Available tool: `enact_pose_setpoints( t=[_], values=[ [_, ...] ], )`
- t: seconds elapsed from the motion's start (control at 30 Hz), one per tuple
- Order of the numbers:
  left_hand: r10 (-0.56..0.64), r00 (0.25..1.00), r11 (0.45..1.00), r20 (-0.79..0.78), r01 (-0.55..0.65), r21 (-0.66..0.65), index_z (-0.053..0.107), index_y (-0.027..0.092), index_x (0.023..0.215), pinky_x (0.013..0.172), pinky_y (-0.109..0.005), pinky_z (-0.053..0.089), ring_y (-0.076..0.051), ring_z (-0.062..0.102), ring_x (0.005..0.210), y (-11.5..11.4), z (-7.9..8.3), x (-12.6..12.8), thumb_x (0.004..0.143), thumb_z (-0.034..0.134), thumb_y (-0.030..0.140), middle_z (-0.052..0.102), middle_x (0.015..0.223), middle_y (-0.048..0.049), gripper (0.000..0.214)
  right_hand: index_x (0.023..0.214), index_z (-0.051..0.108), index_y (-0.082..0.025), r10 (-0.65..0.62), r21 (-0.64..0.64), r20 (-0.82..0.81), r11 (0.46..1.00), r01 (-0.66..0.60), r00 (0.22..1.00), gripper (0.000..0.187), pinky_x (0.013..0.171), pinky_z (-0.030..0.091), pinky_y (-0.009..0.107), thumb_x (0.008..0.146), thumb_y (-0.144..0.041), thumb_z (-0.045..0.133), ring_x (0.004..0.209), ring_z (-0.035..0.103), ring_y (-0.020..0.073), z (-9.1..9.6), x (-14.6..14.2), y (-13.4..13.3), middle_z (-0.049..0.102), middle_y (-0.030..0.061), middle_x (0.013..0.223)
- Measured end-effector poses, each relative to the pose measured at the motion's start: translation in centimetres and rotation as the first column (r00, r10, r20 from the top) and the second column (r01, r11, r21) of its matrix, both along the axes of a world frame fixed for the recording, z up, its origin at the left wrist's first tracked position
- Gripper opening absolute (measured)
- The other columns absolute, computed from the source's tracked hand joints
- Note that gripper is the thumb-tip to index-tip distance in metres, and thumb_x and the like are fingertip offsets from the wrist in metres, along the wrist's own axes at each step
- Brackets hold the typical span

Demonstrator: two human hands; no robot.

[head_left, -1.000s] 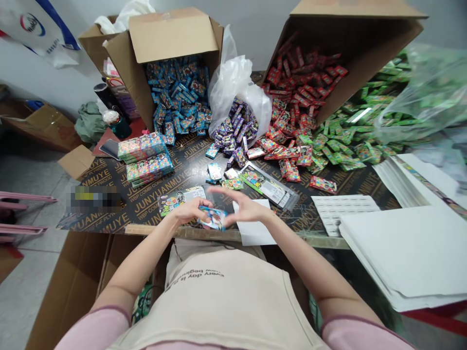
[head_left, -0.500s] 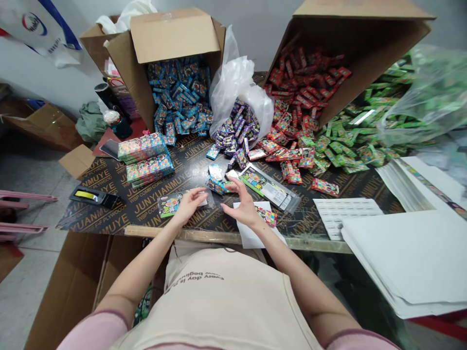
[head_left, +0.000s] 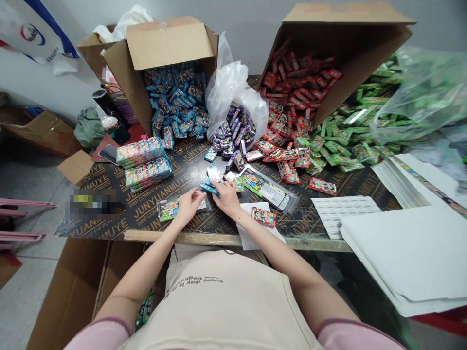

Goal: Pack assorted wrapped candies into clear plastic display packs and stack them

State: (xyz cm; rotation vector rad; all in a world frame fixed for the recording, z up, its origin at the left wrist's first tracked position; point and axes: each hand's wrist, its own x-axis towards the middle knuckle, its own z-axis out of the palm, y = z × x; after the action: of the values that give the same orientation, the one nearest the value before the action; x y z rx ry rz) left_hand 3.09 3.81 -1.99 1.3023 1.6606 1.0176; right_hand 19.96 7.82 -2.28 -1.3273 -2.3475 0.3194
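A small blue candy packet (head_left: 208,188) is between my two hands, tilted above the dark tabletop. My right hand (head_left: 226,199) is closed on its near right end. Close by on the left, my left hand (head_left: 189,205) has its thumb and fingers pinched together over a printed plastic pouch (head_left: 168,208); what they hold is hidden. Just beyond the blue packet lies a pale blue-white packet (head_left: 213,173). Under my right forearm, a red packet (head_left: 263,217) rests on a white paper sheet (head_left: 248,234). Another printed pouch (head_left: 268,187) lies to the right.
Heaps of blue packets (head_left: 178,102), purple packets (head_left: 233,129), red packets (head_left: 299,97) and green packets (head_left: 339,141) spill from boxes and bags at the back. Stacked bundles (head_left: 148,172) stand left. A label sheet (head_left: 345,216) and white boards (head_left: 408,257) lie right.
My right hand has moved left and lowered, its spread fingers closing on the blue packet. The packet has turned and shifted slightly left. My left hand stays nearly in place.
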Motion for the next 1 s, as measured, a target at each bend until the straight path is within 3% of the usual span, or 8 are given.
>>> enact_pose_setpoints(
  t=[0.13,0.37,0.5,0.6,0.67,0.8,0.9,1.0],
  values=[
    [0.137,0.805,0.971,0.577,0.007,-0.24,0.069,0.012,0.088,0.058,-0.025,0.049,-0.012,0.059,0.056,0.1,0.6,0.7,0.064,0.076,0.046,0.066,0.066,-0.0018,0.042,0.102,0.068,-0.02,0.212,0.103,-0.092,0.974,-0.203,0.973,0.021,0.09,0.035,0.041,0.09,-0.029,0.054,0.095,0.057,0.0246,1.2,-0.6,-2.5,0.07,0.0084,0.093],
    [0.179,0.72,0.958,0.67,0.028,-0.286,0.067,0.011,0.082,0.057,-0.026,0.054,-0.012,0.062,0.057,-0.3,1.8,0.7,0.055,0.082,0.034,0.069,0.069,-0.0025,0.038,0.142,0.04,-0.022,0.124,0.048,-0.301,0.992,-0.115,0.946,0.091,0.105,0.033,0.052,0.065,-0.055,0.077,0.129,0.041,0.0347,2.0,1.9,-3.2,0.043,0.0162,0.14],
    [0.101,0.722,0.961,0.684,0.109,-0.256,0.064,0.013,0.098,0.066,-0.03,0.056,-0.016,0.066,0.066,-1.1,1.6,1.6,0.061,0.081,0.039,0.071,0.076,-0.0048,0.049,0.14,0.041,-0.024,0.083,0.009,-0.431,0.996,-0.088,0.898,0.081,0.102,0.041,0.047,0.069,-0.041,0.076,0.119,0.05,0.0295,1.6,2.3,-3.3,0.052,0.0123,0.128],
    [-0.097,0.859,0.971,0.502,0.193,-0.143,0.059,0.014,0.116,0.081,-0.04,0.055,-0.023,0.069,0.086,-1.2,1.4,0.7,0.071,0.071,0.05,0.072,0.093,-0.0102,0.058,0.135,0.045,-0.025,0.042,0.029,-0.463,0.999,-0.032,0.885,0.075,0.098,0.044,0.048,0.067,-0.034,0.076,0.113,0.053,0.0296,1.5,3.0,-3.4,0.056,0.0103,0.121],
    [-0.268,0.953,0.962,0.143,0.273,-0.013,0.055,0.017,0.126,0.099,-0.049,0.045,-0.03,0.059,0.113,-1.0,1.2,-0.8,0.068,0.074,0.051,0.065,0.118,-0.0144,0.07,0.132,0.046,-0.024,0.024,0.056,-0.46,0.998,0.002,0.887,0.075,0.098,0.045,0.05,0.065,-0.035,0.079,0.112,0.053,0.031,1.3,3.7,-3.2,0.056,0.0104,0.12],
    [-0.424,0.706,0.875,-0.567,0.481,-0.055,0.042,0.021,0.141,0.112,-0.061,0.018,-0.039,0.039,0.132,-0.4,0.3,-4.0,0.046,0.089,0.039,0.05,0.137,-0.0163,0.108,0.136,0.043,-0.025,0.063,0.081,-0.451,0.996,-0.029,0.89,0.081,0.096,0.046,0.051,0.066,-0.041,0.081,0.112,0.054,0.0314,0.6,5.0,-2.6,0.056,0.0108,0.122],
    [-0.486,0.583,0.818,-0.651,0.566,-0.103,0.027,0.019,0.148,0.107,-0.054,0.03,-0.033,0.05,0.119,-0.6,-0.3,-4.5,0.057,0.083,0.033,0.055,0.127,-0.0147,0.108,0.14,0.04,-0.026,0.118,0.097,-0.388,0.991,-0.087,0.914,0.087,0.096,0.047,0.051,0.066,-0.046,0.081,0.113,0.053,0.0322,-0.1,5.1,-2.4,0.053,0.0122,0.122],
    [-0.477,0.612,0.793,-0.631,0.61,-0.008,0.015,0.019,0.151,0.103,-0.05,0.037,-0.032,0.05,0.117,-1.0,-0.4,-4.1,0.062,0.077,0.032,0.054,0.128,-0.0145,0.11,0.143,0.038,-0.027,0.158,0.116,-0.297,0.985,-0.129,0.942,0.087,0.097,0.046,0.052,0.068,-0.046,0.079,0.114,0.052,0.0336,-0.9,4.8,-2.5,0.051,0.0134,0.122]
  ],
)
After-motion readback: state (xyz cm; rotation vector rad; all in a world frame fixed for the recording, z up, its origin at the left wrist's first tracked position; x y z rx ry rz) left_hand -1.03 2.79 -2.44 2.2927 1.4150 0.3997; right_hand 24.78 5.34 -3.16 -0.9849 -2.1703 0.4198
